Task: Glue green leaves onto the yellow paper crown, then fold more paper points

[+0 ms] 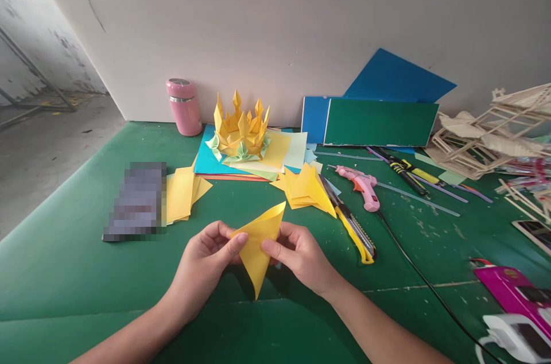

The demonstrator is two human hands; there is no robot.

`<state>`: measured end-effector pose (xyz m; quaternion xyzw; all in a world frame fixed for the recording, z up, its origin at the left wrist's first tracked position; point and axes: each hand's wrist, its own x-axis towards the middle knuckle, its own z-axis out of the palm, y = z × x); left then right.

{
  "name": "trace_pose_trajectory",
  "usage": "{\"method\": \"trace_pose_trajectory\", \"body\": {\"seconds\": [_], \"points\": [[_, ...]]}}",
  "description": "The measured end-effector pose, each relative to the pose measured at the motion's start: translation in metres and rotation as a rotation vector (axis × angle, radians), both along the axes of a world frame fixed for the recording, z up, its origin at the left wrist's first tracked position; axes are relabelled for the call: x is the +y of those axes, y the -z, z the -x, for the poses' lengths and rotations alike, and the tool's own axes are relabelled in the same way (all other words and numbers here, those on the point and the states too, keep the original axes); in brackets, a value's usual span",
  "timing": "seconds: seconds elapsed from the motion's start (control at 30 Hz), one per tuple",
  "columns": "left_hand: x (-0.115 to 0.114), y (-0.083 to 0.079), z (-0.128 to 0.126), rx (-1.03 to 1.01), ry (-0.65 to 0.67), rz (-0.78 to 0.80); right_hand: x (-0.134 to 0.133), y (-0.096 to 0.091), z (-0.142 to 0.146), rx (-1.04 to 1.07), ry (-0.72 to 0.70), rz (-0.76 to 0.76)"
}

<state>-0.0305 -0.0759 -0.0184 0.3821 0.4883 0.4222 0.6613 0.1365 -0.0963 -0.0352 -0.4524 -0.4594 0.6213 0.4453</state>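
Note:
A folded sheet of yellow paper (258, 240), bent into a triangle that narrows to a point below, is held up over the green table. My left hand (210, 255) pinches its left corner between thumb and fingers. On the opposite edge my right hand (301, 252) grips it, thumb in front and fingers behind. Just beyond lie several folded yellow paper pieces (303, 187) in a pile. A yellow paper crown (241, 128) with green leaf-like folds stands farther back on coloured sheets. Flat yellow paper (179, 194) lies stacked to the left.
Right of the pile are a yellow utility knife (353, 232) and a pink glue gun (361, 185) with a trailing black cord. A pink flask (184, 105) stands at the back. Wooden stick models (473, 128) and a white plug (514, 338) occupy the right side. A pixelated dark object (135, 203) lies left.

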Motion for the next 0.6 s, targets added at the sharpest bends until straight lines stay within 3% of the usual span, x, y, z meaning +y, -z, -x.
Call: {"method": "trace_pose_trajectory", "body": {"seconds": [0.17,0.4,0.6], "points": [[0.0009,0.0012,0.0003,0.055,0.018,-0.039,0.0007,-0.0005,0.0005,-0.001,-0.020,-0.001],[0.0017,0.0015,0.0003,0.141,0.157,-0.092,0.0002,-0.0010,-0.0003,-0.093,-0.042,-0.029],[0.0002,-0.0003,-0.0018,0.089,0.136,-0.020,0.0009,-0.0024,-0.0003,-0.099,0.062,-0.054]]}}
